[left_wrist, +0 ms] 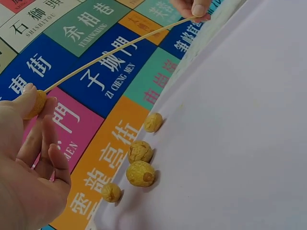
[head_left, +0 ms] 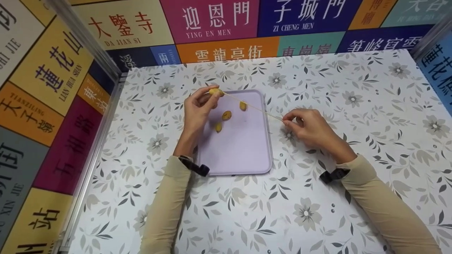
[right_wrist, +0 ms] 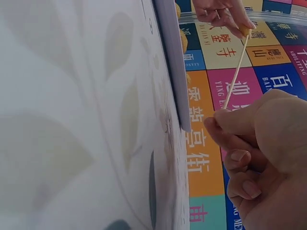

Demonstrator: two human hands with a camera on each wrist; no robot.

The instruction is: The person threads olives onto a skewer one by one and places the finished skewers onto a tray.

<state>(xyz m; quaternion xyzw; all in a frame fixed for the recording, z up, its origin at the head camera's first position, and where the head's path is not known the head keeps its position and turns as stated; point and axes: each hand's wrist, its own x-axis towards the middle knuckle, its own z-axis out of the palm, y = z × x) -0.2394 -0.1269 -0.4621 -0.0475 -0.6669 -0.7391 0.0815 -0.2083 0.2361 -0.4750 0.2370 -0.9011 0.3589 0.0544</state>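
Observation:
Above the tray's far left corner, my left hand (head_left: pixel 198 110) pinches a small yellow wrinkled fruit (head_left: pixel 215 92) between thumb and fingers. A thin wooden skewer (head_left: pixel 256 108) runs from that fruit down to my right hand (head_left: pixel 310 127), which pinches its other end over the table to the right of the tray. In the left wrist view the skewer (left_wrist: pixel 120 48) meets the held fruit (left_wrist: pixel 37 104); how deep it goes in cannot be seen. Several more wrinkled yellow fruits (left_wrist: pixel 141 173) lie on the pale purple tray (head_left: pixel 240 155).
The tray lies on a table with a floral cover (head_left: pixel 303 197). Panels with large printed characters (head_left: pixel 219 24) stand along the back and the left side (head_left: pixel 56 74) of the table. Each wrist wears a black strap (head_left: pixel 194 165).

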